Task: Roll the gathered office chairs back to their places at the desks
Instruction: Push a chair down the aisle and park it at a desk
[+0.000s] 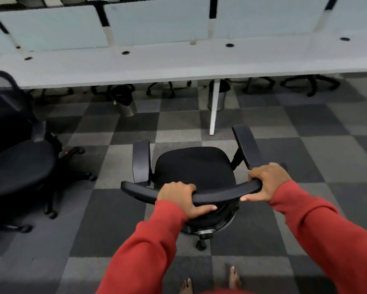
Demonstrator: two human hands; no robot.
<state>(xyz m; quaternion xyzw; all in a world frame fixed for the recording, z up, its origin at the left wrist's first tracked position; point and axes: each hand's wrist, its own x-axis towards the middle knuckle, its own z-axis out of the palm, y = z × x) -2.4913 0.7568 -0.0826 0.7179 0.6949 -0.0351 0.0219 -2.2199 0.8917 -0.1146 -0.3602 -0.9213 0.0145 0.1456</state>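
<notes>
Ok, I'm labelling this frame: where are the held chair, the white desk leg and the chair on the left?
held chair (pixel 196 166), head view, seat centre.
white desk leg (pixel 214 107), head view, mid-length.
left chair (pixel 17 166), head view, seat cushion.

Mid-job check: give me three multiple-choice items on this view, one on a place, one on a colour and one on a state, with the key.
1. Where does the second chair stand?
A) left of the held chair
B) right of it
C) tucked under the desk

2. What colour are the sleeves?
A) blue
B) red
C) white

3. How is the backrest held?
A) both hands grip it
B) only the left grips it
C) neither touches it

Key:
1. A, it stands at the view's left edge.
2. B, both arms are in red.
3. A, the left hand and right hand curl round its top edge.
</notes>
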